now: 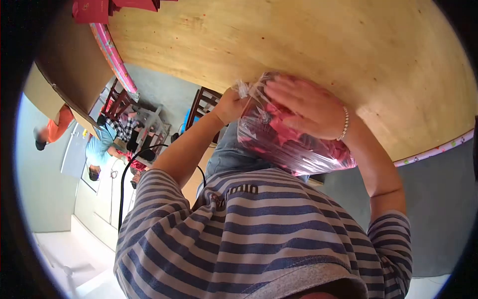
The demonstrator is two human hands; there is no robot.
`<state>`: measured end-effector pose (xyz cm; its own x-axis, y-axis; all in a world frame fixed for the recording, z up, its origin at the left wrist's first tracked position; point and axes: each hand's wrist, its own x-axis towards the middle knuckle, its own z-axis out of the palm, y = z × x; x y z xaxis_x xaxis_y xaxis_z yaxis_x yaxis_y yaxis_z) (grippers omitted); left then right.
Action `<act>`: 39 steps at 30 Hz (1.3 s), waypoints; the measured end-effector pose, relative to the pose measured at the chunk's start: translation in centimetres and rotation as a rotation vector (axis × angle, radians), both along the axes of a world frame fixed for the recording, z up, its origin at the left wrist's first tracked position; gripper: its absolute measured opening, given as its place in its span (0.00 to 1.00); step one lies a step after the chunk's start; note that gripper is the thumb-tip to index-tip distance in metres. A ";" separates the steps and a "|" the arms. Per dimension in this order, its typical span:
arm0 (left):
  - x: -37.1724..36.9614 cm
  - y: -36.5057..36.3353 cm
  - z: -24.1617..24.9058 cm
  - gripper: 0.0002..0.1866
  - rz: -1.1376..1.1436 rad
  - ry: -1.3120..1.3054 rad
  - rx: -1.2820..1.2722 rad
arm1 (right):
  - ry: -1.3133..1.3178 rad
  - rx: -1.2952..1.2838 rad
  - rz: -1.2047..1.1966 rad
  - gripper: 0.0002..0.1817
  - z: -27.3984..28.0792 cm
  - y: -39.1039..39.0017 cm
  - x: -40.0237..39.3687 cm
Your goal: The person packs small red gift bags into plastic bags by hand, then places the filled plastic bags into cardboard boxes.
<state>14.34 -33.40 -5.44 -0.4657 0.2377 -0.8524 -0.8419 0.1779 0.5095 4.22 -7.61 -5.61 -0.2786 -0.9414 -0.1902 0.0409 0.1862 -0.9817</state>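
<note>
1. Far on the left, another person (102, 144) in a light blue top bent low by some dark wooden chairs (119, 107). That person's hands were not near the bag.
2. Red boxes (89, 10) sat at the far left corner of the big wooden table (308, 35).
3. The left hand (230, 105) was at the left end of the bag (294, 142). Its fingers were curled shut on the tied neck, most likely to keep the bag from slipping away.
4. The bag was clear plastic, stuffed with red and pink bits. It was at the near edge of the table, just above the person's lap, held between both hands.
5. The bag lay on its side. Its long way ran from far left down to near right. The knotted end pointed left, at the left hand, and the fat end pointed right.
6. The right hand (311, 110), with a bead bracelet (344, 124) on the wrist, lay flat on top of the bag. Its fingers were a little apart and pointed left. It seemed to press down to hold the bag steady.
</note>
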 end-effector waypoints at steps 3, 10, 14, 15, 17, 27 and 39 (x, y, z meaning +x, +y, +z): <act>-0.1 0.6 -0.2 0.13 0.114 0.017 0.068 | -0.029 -0.125 -0.175 0.34 0.2 -1.7 -2.5; 1.2 0.1 -0.9 0.16 -0.177 0.057 -0.096 | -0.022 -0.058 0.058 0.35 1.1 -5.6 0.5; 3.4 -0.6 -1.9 0.11 -0.139 0.171 -0.161 | 0.002 -0.073 -0.074 0.37 2.0 -5.9 0.2; 3.8 -1.1 -2.5 0.11 -0.358 0.409 -0.162 | 0.054 -0.102 -0.049 0.36 2.4 -6.4 1.3; 1.0 -0.6 0.6 0.11 -0.377 0.029 -0.205 | 0.076 -0.069 0.044 0.35 2.7 -6.4 3.1; 2.2 0.6 -0.3 0.12 0.318 -0.230 -0.246 | -0.071 0.129 -0.350 0.28 0.9 6.1 -1.2; 2.4 -0.2 -1.2 0.14 0.258 -0.221 -0.044 | 0.219 0.276 -0.173 0.34 3.4 3.7 7.3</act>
<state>16.72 -33.62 -6.61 -0.3086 0.0967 -0.9463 -0.9512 -0.0374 0.3064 11.55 -3.96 -2.21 -0.4906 -0.7987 -0.3485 -0.1097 0.4533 -0.8846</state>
